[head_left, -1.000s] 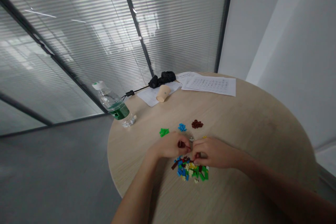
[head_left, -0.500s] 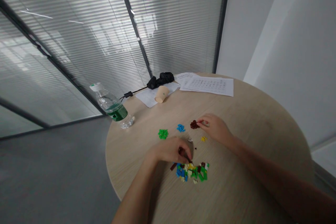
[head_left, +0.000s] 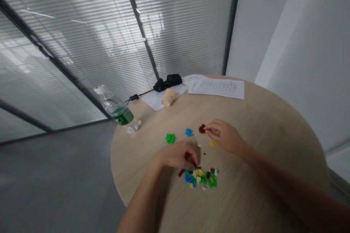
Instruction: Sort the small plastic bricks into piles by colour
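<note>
A mixed pile of small coloured bricks [head_left: 201, 177] lies on the round wooden table [head_left: 246, 196]. My left hand [head_left: 179, 156] is over the pile's upper edge, thumb and fingertips pinched together; what they hold, if anything, is too small to name. At the dark brown pile [head_left: 202, 129], my right hand [head_left: 225, 136] has its fingertips drawn together at the right edge, and their contents cannot be made out. Small separate piles of green [head_left: 171, 138], blue [head_left: 189, 132], yellow [head_left: 213, 143] and white pieces [head_left: 199, 145] lie between and beside the hands.
A clear bottle with a green label [head_left: 123, 115] stands at the table's left edge. Farther back are a paper cup [head_left: 169, 97] on its side, a black bundle [head_left: 174, 79] with a cable, and printed sheets [head_left: 218, 88].
My right hand has shifted slightly, its fingers still at the brown pile. My left hand stays at the mixed pile with little visible movement.
</note>
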A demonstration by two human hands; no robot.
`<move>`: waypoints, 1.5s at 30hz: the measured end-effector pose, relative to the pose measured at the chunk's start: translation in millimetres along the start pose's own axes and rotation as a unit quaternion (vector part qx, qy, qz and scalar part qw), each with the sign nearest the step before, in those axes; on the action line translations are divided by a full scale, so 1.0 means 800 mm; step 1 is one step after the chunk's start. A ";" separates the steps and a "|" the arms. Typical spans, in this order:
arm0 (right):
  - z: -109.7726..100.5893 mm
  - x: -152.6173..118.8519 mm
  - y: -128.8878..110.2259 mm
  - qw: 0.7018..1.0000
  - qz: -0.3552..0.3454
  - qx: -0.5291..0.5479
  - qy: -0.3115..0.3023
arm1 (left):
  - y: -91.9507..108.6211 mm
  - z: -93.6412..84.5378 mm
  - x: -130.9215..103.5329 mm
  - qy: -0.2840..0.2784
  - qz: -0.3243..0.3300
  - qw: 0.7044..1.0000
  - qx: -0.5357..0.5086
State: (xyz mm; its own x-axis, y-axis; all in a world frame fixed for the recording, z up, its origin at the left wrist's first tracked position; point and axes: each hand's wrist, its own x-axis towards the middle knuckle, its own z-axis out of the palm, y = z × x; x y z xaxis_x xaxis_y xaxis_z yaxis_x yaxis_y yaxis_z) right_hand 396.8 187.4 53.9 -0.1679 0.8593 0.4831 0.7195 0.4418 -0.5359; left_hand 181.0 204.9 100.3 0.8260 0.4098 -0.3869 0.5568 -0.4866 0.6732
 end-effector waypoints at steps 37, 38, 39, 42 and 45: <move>-0.004 -0.015 -0.044 0.987 -0.101 0.104 -0.075 | 0.009 -0.011 -0.020 0.002 0.014 0.998 -0.061; -0.007 -0.016 -0.047 0.985 -0.085 0.126 -0.085 | 0.011 -0.010 -0.019 0.026 0.035 0.996 -0.082; -0.009 -0.016 -0.050 0.982 -0.067 0.150 -0.098 | 0.012 -0.009 -0.017 0.055 0.054 0.992 -0.102; -0.013 -0.016 -0.054 0.967 -0.006 0.223 -0.120 | 0.013 -0.003 -0.006 0.163 0.075 0.972 -0.153; -0.011 -0.013 -0.049 0.960 0.055 0.265 -0.074 | 0.012 0.004 0.010 0.256 0.082 0.945 -0.186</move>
State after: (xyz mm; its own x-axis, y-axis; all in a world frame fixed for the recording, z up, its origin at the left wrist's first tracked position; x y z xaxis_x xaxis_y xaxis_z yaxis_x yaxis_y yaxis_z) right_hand 376.3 158.9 75.5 -0.2327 0.9178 0.3217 0.3009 0.3825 -0.8736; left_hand 193.1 201.0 101.6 0.6956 0.7176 0.0334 0.2771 -0.3110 0.9091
